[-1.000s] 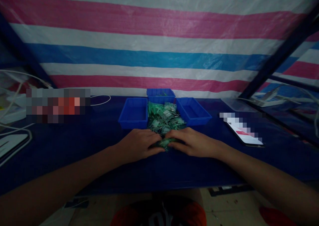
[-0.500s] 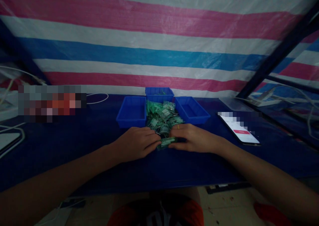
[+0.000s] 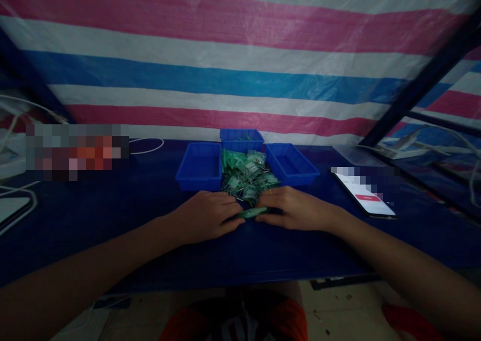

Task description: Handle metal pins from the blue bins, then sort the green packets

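Observation:
A small green packet [image 3: 252,212] is stretched between my two hands, low over the front of the pile. My left hand [image 3: 216,215] pinches its left end, and my right hand [image 3: 281,208], with a ring on one finger, grips the right end. Just beyond lies a heap of green clear packets [image 3: 246,173] with thin metal pieces showing. Around the heap stand a blue tray [image 3: 199,168] on the left, another blue tray [image 3: 292,165] on the right, and a third blue tray [image 3: 241,139] behind, which has some green bits inside.
On the blue table [image 3: 150,180], a lit phone [image 3: 366,195] lies at the right. White cables [image 3: 146,146] and a blurred-out object are at the left. A striped sheet [image 3: 225,75] hangs behind, between dark metal posts.
The green packet between my hands has tilted and now appears narrower, more edge-on. Both hands stay in nearly the same place; the whole view has shifted slightly.

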A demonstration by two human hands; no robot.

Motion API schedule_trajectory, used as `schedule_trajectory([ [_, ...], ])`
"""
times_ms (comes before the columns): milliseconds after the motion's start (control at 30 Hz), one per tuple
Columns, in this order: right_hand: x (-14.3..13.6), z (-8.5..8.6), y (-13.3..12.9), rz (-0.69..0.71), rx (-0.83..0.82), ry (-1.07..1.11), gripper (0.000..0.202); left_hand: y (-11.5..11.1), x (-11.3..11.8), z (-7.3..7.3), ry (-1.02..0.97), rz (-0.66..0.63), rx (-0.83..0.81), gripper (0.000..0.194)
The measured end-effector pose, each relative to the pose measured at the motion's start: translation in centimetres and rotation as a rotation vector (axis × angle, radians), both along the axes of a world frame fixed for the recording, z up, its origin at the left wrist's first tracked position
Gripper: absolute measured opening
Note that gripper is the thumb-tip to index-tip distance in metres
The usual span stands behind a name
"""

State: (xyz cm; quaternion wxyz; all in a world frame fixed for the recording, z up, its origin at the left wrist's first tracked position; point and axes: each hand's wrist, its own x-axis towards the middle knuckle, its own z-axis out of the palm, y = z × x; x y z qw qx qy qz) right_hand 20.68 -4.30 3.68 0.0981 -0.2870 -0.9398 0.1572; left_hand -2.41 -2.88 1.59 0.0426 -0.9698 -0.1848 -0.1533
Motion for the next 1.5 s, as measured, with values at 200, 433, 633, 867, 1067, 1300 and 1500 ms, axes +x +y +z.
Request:
schedule_trajectory([
  [200,-0.01,0.13,-0.15,-0.028,0.013,0.013,0.019,0.09,0.09,-0.12,-0.003,0.028,-0.104,0.029],
  [433,0.00,0.19,-0.20,-0.044,0.032,-0.006,0.022,0.07,0.19,-0.34,-0.009,0.044,-0.136,0.027],
  [633,0.07,0.09,-0.14,-0.040,0.041,-0.028,0.020,0.11,0.14,-0.37,0.003,0.053,-0.107,0.027],
  [867,0.11,0.21,0.03,-0.056,0.029,-0.026,0.019,0.01,0.15,-0.01,-0.086,0.081,-0.125,0.018],
  [1067,0.24,0.16,0.13,-0.052,-0.008,-0.013,0.019,0.01,0.18,-0.03,-0.067,0.097,-0.210,0.012],
  [1300,0.38,0.17,0.26,-0.024,-0.042,-0.030,0.017,0.30,0.11,-0.07,-0.064,0.085,-0.198,0.013],
  [1500,0.25,-0.01,0.32,-0.031,-0.005,-0.038,0.016,0.31,0.11,-0.06,-0.090,0.122,-0.249,0.014],
])
